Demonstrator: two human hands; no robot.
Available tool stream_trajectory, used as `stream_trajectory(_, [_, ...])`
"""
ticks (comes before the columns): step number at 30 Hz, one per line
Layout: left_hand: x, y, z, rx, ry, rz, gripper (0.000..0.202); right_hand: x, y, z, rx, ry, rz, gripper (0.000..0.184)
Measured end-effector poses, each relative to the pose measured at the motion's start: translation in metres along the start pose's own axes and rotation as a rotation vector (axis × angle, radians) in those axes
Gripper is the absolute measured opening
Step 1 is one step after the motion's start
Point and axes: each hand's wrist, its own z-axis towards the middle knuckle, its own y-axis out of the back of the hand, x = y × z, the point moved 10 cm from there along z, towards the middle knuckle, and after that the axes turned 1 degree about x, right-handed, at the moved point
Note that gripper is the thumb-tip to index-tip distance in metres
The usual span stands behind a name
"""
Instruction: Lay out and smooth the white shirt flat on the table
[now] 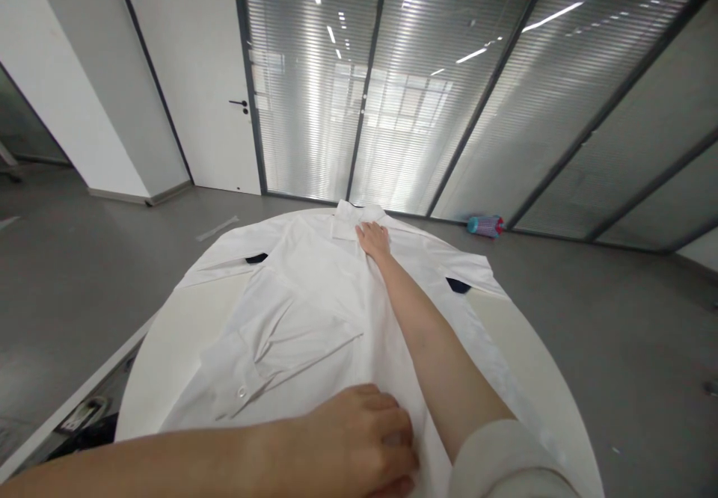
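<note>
A white button-up shirt (314,259) lies spread on a round white table (168,341), its collar at the far edge and its sleeves out to both sides. One front panel is bunched in creases on the left, with a button (241,392) showing. My right hand (373,239) reaches far forward and rests on the shirt just below the collar, fingers stretched out. Close to me, my left hand (373,438) is on the shirt's front, its fingers curled against the fabric; the fingertips are partly hidden. Dark navy patches (458,285) show beside the sleeves.
Beyond the table stand a glass partition with blinds (404,109) and a white door (207,109). A blue and red bundle (485,226) lies on the grey floor by the partition. Cables and dark items (84,416) sit low at the left, beside the table.
</note>
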Motion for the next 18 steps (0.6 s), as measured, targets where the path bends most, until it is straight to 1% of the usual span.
stream_trajectory(1, [0.003, -0.001, 0.007, -0.005, -0.012, 0.014, 0.026, -0.001, -0.004, 0.001, 0.041, -0.001, 0.014, 0.061])
stream_trajectory(3, [-0.002, -0.011, 0.016, -0.021, -0.119, 0.074, 0.032, -0.003, -0.013, 0.002, 0.134, -0.008, 0.044, 0.067])
stream_trajectory(5, [-0.012, -0.031, 0.019, -0.031, -0.255, 0.174, 0.031, -0.004, -0.019, 0.003, 0.204, -0.012, 0.063, 0.073])
stream_trajectory(7, [-0.015, -0.054, 0.017, -0.053, -0.320, 0.285, 0.031, -0.005, -0.022, 0.004, 0.241, -0.012, 0.076, 0.078])
stream_trajectory(9, [-0.014, -0.074, 0.014, -0.099, -0.321, 0.387, 0.033, -0.006, -0.023, 0.005, 0.261, -0.010, 0.089, 0.081])
stream_trajectory(12, [-0.014, -0.098, 0.009, -0.164, -0.299, 0.494, 0.036, -0.006, -0.025, 0.007, 0.280, -0.013, 0.103, 0.085])
stream_trajectory(15, [-0.020, -0.118, 0.007, -0.157, -0.287, 0.549, 0.038, -0.008, -0.028, 0.011, 0.304, -0.027, 0.106, 0.087])
stream_trajectory(18, [-0.025, -0.129, 0.007, -0.120, -0.288, 0.553, 0.036, -0.009, -0.030, 0.013, 0.328, -0.035, 0.105, 0.088])
